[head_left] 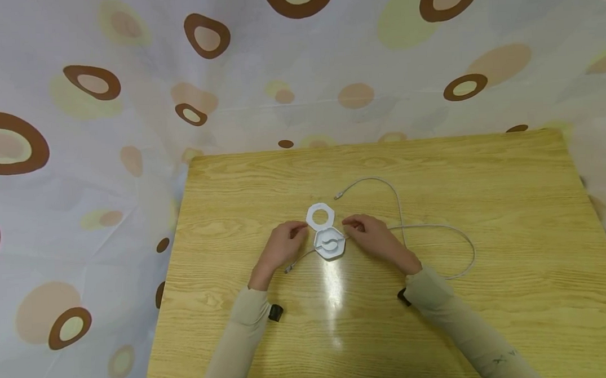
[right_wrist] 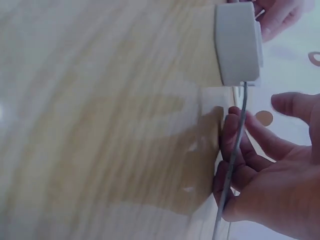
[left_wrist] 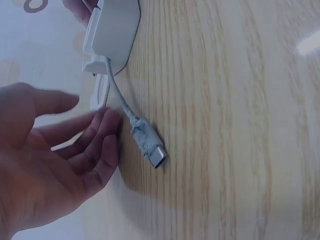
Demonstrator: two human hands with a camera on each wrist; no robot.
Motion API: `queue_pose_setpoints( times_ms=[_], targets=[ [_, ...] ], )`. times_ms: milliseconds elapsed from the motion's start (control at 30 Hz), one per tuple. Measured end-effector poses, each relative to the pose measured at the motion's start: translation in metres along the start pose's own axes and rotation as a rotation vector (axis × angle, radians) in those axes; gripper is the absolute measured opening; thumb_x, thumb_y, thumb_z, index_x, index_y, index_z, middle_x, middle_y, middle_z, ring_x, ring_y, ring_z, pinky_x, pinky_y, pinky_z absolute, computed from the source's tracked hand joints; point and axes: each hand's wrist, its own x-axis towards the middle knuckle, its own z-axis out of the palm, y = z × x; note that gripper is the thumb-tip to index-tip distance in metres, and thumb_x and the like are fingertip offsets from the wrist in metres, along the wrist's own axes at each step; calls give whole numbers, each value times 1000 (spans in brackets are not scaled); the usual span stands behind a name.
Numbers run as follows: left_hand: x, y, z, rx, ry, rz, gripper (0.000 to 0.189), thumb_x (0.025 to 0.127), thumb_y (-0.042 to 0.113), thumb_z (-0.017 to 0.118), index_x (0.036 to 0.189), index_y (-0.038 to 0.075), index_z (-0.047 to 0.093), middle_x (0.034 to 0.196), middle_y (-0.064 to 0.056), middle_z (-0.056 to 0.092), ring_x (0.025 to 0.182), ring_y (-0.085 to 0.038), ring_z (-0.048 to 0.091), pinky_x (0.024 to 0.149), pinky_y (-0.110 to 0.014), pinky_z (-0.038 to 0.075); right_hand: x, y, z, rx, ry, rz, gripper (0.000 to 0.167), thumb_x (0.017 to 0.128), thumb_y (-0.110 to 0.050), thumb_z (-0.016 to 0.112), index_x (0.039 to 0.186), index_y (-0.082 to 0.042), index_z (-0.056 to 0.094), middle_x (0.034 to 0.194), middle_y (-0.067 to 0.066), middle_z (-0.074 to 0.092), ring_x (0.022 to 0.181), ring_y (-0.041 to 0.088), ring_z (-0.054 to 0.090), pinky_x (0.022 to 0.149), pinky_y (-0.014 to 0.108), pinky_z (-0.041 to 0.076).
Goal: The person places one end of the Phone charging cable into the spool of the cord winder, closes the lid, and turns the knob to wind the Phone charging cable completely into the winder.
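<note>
A white hexagonal cable case (head_left: 330,256) lies unfolded on the table, with an S-shaped piece inside its base. Its lid (head_left: 330,215), with a round hole, lies beyond the base. A pale cable (head_left: 436,225) runs through slots on both sides of the base; one short end, with a USB-C plug (left_wrist: 147,142), sticks out at the left. Beside the case on the left is my left hand (head_left: 284,243), fingers loosely bent near the lid. My right hand (head_left: 375,237) hovers on the right side, the cable passing by its bent fingers without a visible pinch.
The wooden table (head_left: 232,192) carries the cable's long loop to the right of the right hand. Its other plug (head_left: 339,196) lies beyond the lid. Patterned cloth (head_left: 330,120) hangs behind the table and at its left.
</note>
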Motion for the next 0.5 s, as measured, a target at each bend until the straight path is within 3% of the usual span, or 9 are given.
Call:
queue_pose_setpoints(
  times_ms=[133,233,300,400,500],
  targets=[
    [1,2,3,11,54,-5,40,109,20,54,141,-2,65,117,-18,74,98,-25,67,90,-41,56,3,0,-2,-6,-11,17,42,110,-27,51,144,-5,64,133,17,71,116,29,67,101,47,53],
    [2,5,5,24,63,13,39,109,17,53,142,-1,64,109,-17,72,85,-20,56,77,-34,48,4,-1,-1,-16,-8,14,45,110,-26,48,148,-4,60,138,20,68,123,34,65,106,53,51],
    [4,6,6,32,69,24,39,110,17,52,142,1,65,115,-18,72,88,-20,56,77,-32,47,6,-2,-1,-19,-4,15,47,110,-25,47,150,-4,58,141,21,66,125,34,64,107,53,51],
    [7,7,8,22,67,22,38,110,17,52,143,3,65,110,-17,70,82,-19,51,71,-30,41,8,-6,-1,-16,-3,7,48,110,-25,46,152,-4,56,141,21,65,119,31,63,104,52,51],
    [10,9,10,-2,62,12,39,110,17,51,144,4,64,118,-17,70,86,-20,52,74,-30,43,11,-9,-1,-11,7,6,50,108,-23,46,152,-3,55,135,21,67,112,30,61,100,49,50]
  ],
)
